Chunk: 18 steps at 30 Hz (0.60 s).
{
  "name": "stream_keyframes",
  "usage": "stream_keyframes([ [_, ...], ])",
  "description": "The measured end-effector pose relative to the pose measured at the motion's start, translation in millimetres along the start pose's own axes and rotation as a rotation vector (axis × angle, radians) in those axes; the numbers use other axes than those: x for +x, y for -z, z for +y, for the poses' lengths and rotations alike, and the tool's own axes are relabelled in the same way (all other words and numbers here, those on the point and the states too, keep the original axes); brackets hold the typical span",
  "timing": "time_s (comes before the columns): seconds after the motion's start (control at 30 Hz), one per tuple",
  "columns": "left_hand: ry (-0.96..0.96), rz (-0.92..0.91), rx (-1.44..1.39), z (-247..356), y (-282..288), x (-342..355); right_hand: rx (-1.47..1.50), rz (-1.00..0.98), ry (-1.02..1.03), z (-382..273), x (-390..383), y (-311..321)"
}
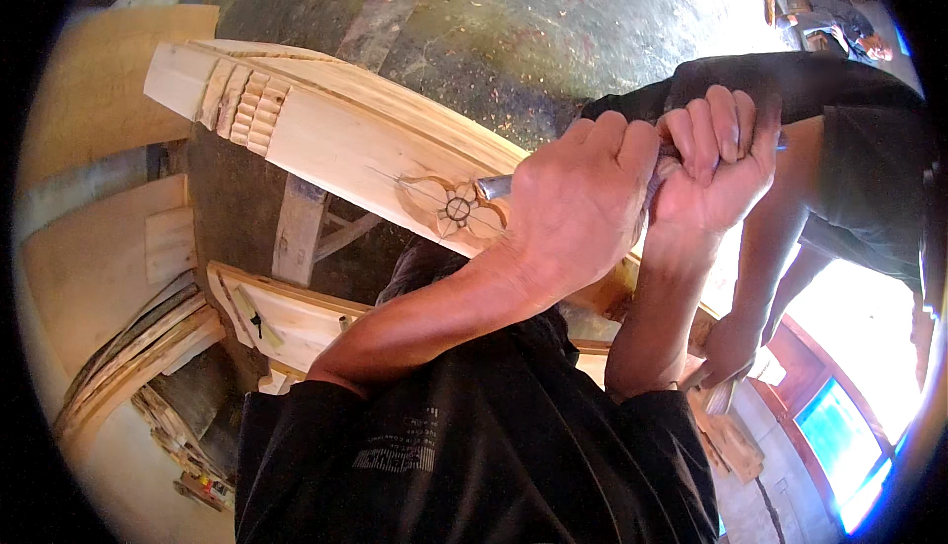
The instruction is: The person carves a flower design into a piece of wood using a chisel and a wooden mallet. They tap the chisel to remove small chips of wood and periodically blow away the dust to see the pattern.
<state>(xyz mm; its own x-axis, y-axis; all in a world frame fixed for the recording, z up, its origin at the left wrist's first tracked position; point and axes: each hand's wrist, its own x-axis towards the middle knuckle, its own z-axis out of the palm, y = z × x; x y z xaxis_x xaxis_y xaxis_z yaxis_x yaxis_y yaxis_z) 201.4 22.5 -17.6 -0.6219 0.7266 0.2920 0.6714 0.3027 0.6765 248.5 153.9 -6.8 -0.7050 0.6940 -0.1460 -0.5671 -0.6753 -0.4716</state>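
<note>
A long pale wooden piece (336, 159) lies diagonally before me, with ribbed carving (247, 110) near its left end and a flower pattern (456, 210) marked and partly cut on its face. My left hand (578, 198) is closed round a metal chisel (496, 187), whose tip rests at the flower. My right hand (716, 154) grips the same tool farther up, fingers curled round its handle end. The handle is mostly hidden by my hands.
Another person's arm and hand (726, 347) are at my right, near wood pieces. Below the piece are a wooden stand (296, 228) and a second board (276, 332) with a tool on it. Boards (109, 258) are stacked at the left. Another person (859, 40) appears in the distance.
</note>
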Motion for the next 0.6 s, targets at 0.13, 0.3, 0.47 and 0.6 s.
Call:
stream_keyframes([
  [0.13, 0.006, 0.001, -0.024, 0, -1, -1, 0.043, -0.038, -0.006, -1, -1, 9],
  [0.3, -0.001, -0.073, 0.002, 0, 1, -2, 0.052, 0.004, -0.011, -1, -4, 22],
  [0.47, -0.021, -0.072, 0.007, 0, 1, -3, 0.086, -0.042, -0.012, 0, -8, 31],
  [0.6, 0.009, -0.066, -0.019, 1, -1, -4, 0.108, -0.040, -0.014, 2, -10, 32],
])
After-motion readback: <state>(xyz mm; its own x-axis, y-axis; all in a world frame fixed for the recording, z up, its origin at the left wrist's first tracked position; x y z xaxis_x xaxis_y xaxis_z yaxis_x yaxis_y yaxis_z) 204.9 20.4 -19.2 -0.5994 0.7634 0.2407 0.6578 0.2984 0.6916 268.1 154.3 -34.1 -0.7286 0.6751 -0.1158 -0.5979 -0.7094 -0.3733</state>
